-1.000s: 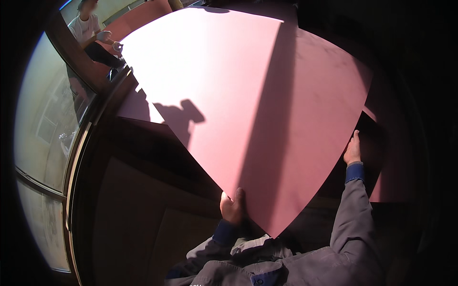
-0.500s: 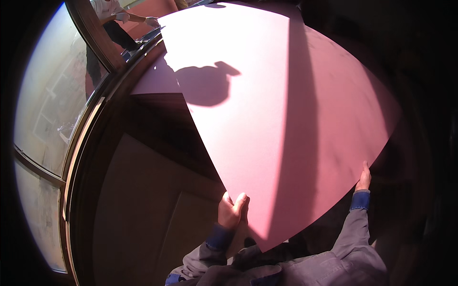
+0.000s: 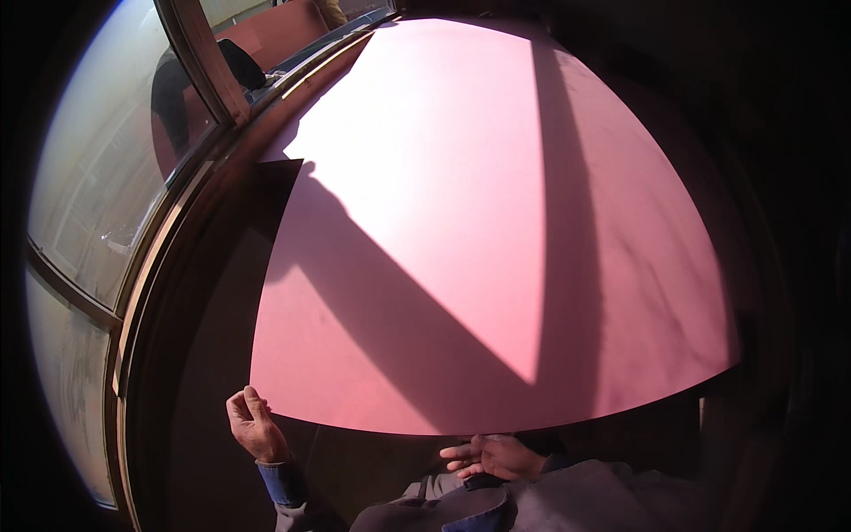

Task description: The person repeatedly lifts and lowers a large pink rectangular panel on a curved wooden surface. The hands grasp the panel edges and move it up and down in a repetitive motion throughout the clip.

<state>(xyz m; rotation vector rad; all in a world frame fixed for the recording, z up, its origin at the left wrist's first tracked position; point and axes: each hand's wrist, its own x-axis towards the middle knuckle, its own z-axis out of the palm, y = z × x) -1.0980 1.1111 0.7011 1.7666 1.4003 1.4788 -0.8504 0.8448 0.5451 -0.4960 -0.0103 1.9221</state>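
Note:
A large, thin pink sheet [image 3: 425,337] spreads wide in front of me, strongly sunlit in its middle and crossed by dark shadow bands. At its near left corner my left hand [image 3: 258,429] is closed, thumb against the curled fingers, with the corner at the pinch. My right hand [image 3: 498,457] is close to my body, just below the sheet's near edge. Its fingers are stretched out and apart, and nothing is in them. The right corner of the sheet has no hand on it.
A framed window [image 3: 97,204] with hazy panes runs along the left, beside the sheet. Beyond the frame, at upper left, a person's dark-clothed leg [image 3: 239,66] shows near a reddish panel [image 3: 284,35]. The surroundings at right are too dark to make out.
The sheet has turned, so its near edge now runs across in front of me. My left hand has gone left with its corner; my right hand has left the right edge and come inward.

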